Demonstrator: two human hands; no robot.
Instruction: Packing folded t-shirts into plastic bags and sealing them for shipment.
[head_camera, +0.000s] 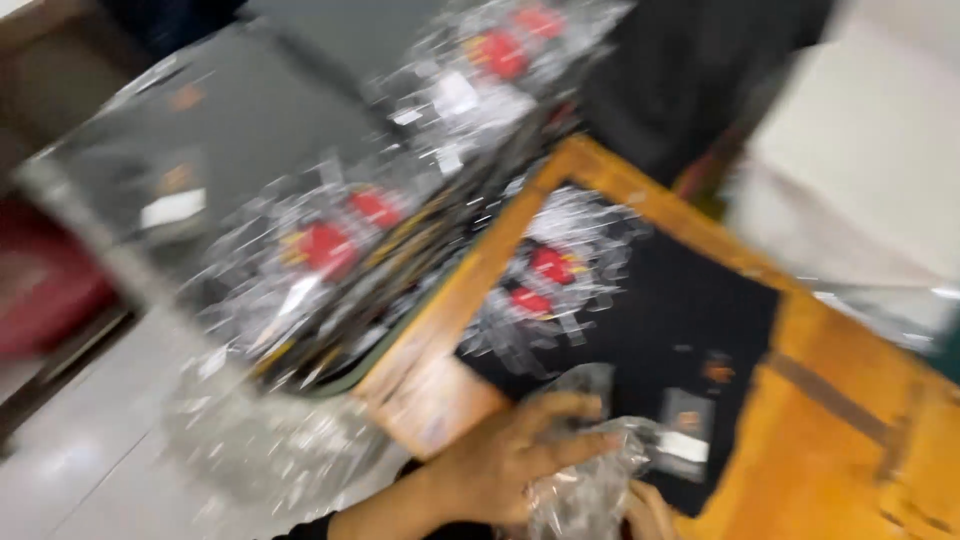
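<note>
the whole view is smeared with motion blur. at the bottom edge the left hand (505, 465) reaches in from a dark sleeve, its fingers (570, 445) curled into a crinkled clear plastic bag (590, 490), so that grip is closed on the bag. only a sliver of the right hand (648, 512) shows just beside the bag at the frame's bottom, and i cannot tell whether its grip is closed or loose. the bag sits over the near end of an open cardboard box (800, 400), whose dark inside holds a clear-wrapped packet with red parts (545, 280). to the left, more such wrapped packets (330, 250) lie heaped on a grey counter (230, 120), and loose clear wrap (260, 440) hangs below them over the pale floor (80, 440).
</note>
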